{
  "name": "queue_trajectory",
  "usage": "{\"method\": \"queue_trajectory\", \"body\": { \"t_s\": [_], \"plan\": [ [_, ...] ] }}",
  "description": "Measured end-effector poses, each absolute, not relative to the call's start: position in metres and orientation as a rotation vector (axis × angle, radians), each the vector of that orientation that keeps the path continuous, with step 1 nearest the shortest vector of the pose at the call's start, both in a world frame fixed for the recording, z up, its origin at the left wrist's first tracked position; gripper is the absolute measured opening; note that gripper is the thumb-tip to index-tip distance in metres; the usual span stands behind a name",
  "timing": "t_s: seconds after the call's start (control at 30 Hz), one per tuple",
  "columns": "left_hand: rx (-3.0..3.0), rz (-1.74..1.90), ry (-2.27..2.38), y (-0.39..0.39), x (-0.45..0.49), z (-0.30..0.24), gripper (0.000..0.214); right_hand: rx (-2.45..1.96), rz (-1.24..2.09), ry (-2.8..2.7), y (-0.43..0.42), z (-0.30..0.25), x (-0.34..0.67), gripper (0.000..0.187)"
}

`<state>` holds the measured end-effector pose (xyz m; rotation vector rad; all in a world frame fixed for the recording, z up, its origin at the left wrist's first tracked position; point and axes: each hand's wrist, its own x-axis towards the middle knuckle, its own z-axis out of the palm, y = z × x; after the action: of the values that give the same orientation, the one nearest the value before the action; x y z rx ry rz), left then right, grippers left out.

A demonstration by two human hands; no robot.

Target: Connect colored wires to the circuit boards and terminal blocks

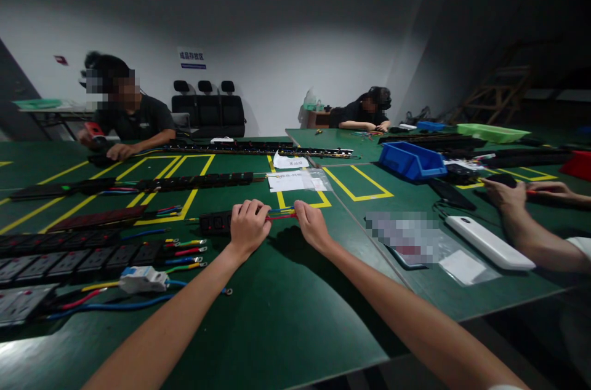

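My left hand is closed over the right end of a black socket strip lying on the green table. Red, blue and yellow-green wires run out from under its fingers to the right. The fingertips of my right hand pinch the ends of these wires, the red one most plainly. What exactly lies between those fingertips is partly hidden. More black socket strips sit to the left, with coloured leads ending in ring terminals. A white breaker-like block rests on the nearest leads.
Papers lie beyond my hands. On the right are a phone in a clear bag, a white power bank and a blue bin. A co-worker's hands work at far right; two people sit across the table.
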<state>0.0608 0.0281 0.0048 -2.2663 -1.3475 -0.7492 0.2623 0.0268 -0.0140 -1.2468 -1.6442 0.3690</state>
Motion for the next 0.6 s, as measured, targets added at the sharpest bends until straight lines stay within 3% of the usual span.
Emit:
{"method": "queue_trajectory", "body": {
  "t_s": [0.17, 0.43, 0.6],
  "plan": [
    [-2.264, -0.771, -1.334, 0.028, 0.061, 0.004, 0.024, -1.187, 0.501, -1.560, 0.035, -0.021, 0.261, 0.059],
    [-2.256, -0.818, -1.316, 0.028, 0.061, 0.005, 0.021, -1.070, 1.120, -1.184, 0.045, -0.027, 0.257, 0.066],
    [-2.244, -0.841, -1.297, 0.029, 0.061, 0.004, 0.022, -1.025, 1.184, -1.187, 0.042, -0.023, 0.259, 0.064]
  ]
}}
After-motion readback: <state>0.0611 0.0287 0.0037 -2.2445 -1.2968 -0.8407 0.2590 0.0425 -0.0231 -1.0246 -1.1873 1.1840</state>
